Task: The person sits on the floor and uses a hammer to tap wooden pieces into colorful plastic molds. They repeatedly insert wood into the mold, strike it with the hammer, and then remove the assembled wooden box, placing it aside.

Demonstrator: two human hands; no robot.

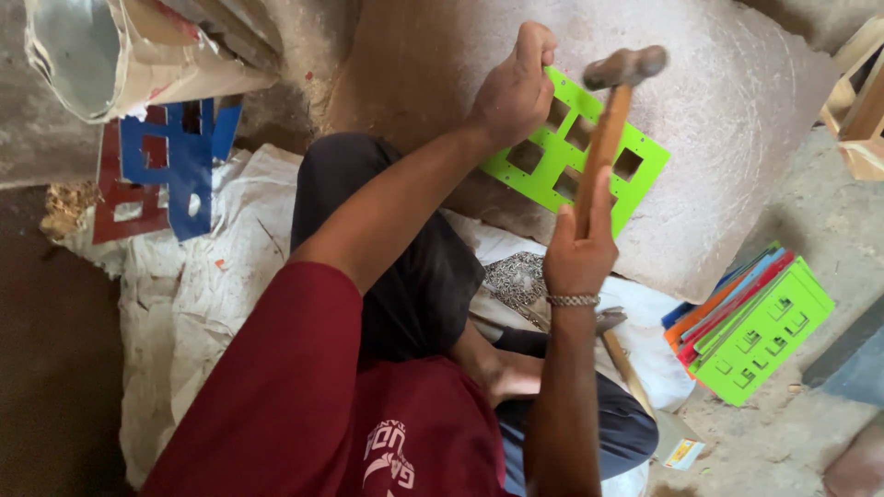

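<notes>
We pin the green plate (571, 152) on the stone slab (727, 138), left hand (512, 92) fingers curled on its top edge. Right hand (578, 250) fingers wrapped round hammer (610, 120), head raised above plate.

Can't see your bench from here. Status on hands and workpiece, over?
Right hand gripping wooden-handled hammer, head raised. Left hand pinning green perforated metal plate on round stone slab. Nothing between hammer and plate.
</notes>
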